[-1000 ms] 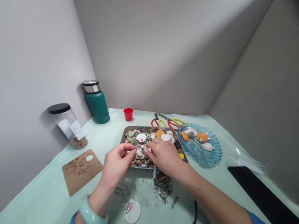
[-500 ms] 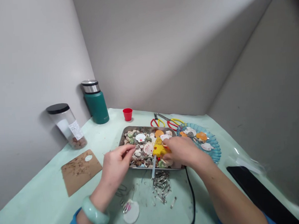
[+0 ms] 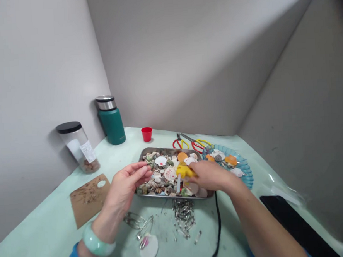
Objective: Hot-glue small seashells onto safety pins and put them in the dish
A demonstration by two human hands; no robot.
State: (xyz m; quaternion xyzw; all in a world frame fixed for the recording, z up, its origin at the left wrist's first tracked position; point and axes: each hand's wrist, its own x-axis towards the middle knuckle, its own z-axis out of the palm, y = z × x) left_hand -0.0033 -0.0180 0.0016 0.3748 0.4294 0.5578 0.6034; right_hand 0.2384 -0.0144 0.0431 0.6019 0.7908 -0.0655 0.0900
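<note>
My left hand [image 3: 128,185] is over the left edge of a metal tray [image 3: 164,196], thumb and fingertips pinched together; what is between them is too small to make out. My right hand [image 3: 209,174] is wrapped round a yellow glue gun [image 3: 185,171] above the right part of the tray. A pale glue stick [image 3: 178,183] pokes out of the gun toward me, and a black cord [image 3: 218,222] runs down from near the tray's corner. Many shells [image 3: 158,177] fill the tray. Small metal pins [image 3: 184,217] lie in front of it, beside large safety pins [image 3: 139,223] and a white disc [image 3: 149,249].
A blue plate [image 3: 246,174] with shells stands right of the tray. Behind are scissors [image 3: 198,144] and a red cup [image 3: 146,134]. At left are a green bottle [image 3: 112,126], a jar [image 3: 84,151] and brown cardboard [image 3: 88,201]. A black phone-like slab [image 3: 296,225] lies right.
My left hand has turned, showing more of its fingers, and shifted slightly left. The glue gun has tilted a little in my right hand. More of the large safety pins shows.
</note>
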